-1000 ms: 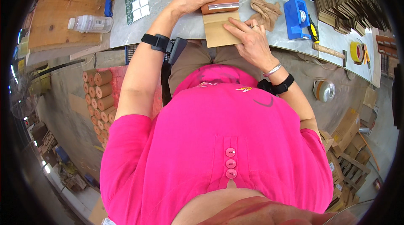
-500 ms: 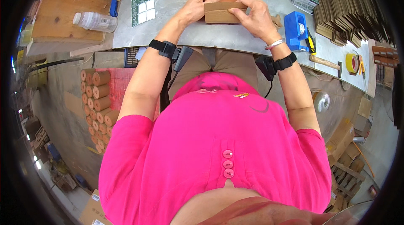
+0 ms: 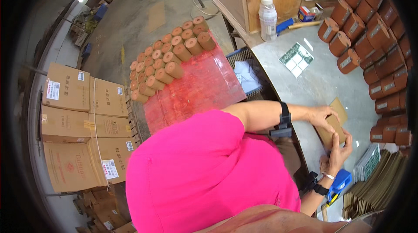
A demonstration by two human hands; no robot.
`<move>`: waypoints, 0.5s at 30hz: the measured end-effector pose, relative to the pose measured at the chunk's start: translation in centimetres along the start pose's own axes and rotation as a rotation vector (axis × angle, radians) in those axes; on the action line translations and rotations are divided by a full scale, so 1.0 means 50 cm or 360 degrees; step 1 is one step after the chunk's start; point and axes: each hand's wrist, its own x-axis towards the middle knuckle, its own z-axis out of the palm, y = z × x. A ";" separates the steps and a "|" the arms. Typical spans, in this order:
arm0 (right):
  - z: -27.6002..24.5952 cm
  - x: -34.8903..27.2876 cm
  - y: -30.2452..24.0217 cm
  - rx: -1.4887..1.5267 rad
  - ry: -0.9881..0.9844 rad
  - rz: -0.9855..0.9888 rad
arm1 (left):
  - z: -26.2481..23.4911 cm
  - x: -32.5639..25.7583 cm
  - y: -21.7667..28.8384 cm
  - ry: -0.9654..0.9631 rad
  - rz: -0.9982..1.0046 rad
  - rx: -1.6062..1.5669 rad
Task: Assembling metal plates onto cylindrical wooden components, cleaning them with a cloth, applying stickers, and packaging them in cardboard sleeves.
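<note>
Both my hands are closed around a small brown cardboard package (image 3: 334,129) over the grey table (image 3: 313,85) at the right. My left hand (image 3: 319,114), with a black watch on its wrist, grips the package's near upper side. My right hand (image 3: 338,153), with a bracelet and a black band on its wrist, holds it from below, fingers curled over the edge. A flat piece of brown cardboard (image 3: 340,105) lies just beyond the package. My pink shirt hides the table's near edge.
Stacked brown cylinders (image 3: 374,41) line the table's far right. On the table are a plastic bottle (image 3: 267,13), green-and-white label sheets (image 3: 296,58), a blue tape dispenser (image 3: 340,182) and a pile of flat cardboard sleeves (image 3: 376,189). On the floor stand a red pallet (image 3: 196,89) of brown cylinders and cardboard boxes (image 3: 78,124).
My hands went from pressing a brown item onto flat cardboard to closing the cardboard around it. The view has swung left, so the floor and pallet now show.
</note>
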 end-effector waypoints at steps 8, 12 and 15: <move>0.070 0.008 0.033 0.0362 0.0227 0.0133 | 0.008 -0.014 0.019 0.0222 -0.0021 -0.0060; 0.077 -0.006 0.060 0.0190 0.0480 0.0241 | 0.058 0.023 -0.031 0.0282 0.0039 -0.0184; 0.101 0.006 0.072 0.0349 0.0485 0.0212 | 0.056 0.026 -0.113 0.0220 0.0265 -0.0883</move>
